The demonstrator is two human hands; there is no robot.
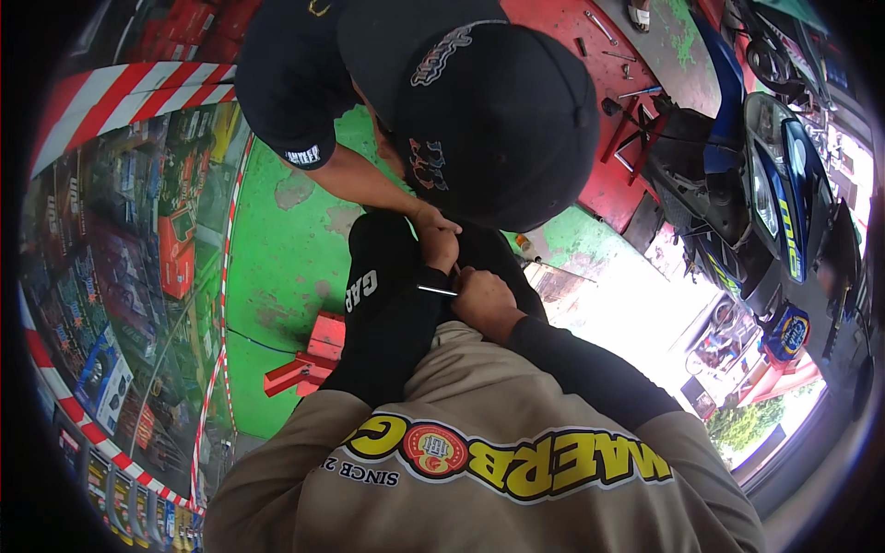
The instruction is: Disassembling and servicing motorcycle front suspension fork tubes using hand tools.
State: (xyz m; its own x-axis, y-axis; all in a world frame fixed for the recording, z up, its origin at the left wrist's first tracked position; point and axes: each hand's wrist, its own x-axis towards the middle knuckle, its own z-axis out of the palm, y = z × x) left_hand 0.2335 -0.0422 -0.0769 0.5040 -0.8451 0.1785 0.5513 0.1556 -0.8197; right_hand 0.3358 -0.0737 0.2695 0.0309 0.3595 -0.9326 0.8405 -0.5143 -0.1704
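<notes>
My right hand [485,297] is closed in front of my lap. A thin shiny metal rod [437,289] sticks out of it to the left; its other end is hidden. Just beyond and to the left is my left hand [440,249], coming out of a black sleeve, with its fingers out of sight. A co-worker in a black cap [502,124] leans in from the far side. The co-worker's hand [431,217] meets or overlaps my left hand; I cannot tell which. What lies under the hands is hidden by the cap and dark clothing.
A glass display case [138,240] with packaged goods and red-white striped edges stands at left. A red metal stand [323,341] is on the green floor [277,267]. Hand tools lie on a red surface [613,92] at far right, near a blue motorbike [779,175].
</notes>
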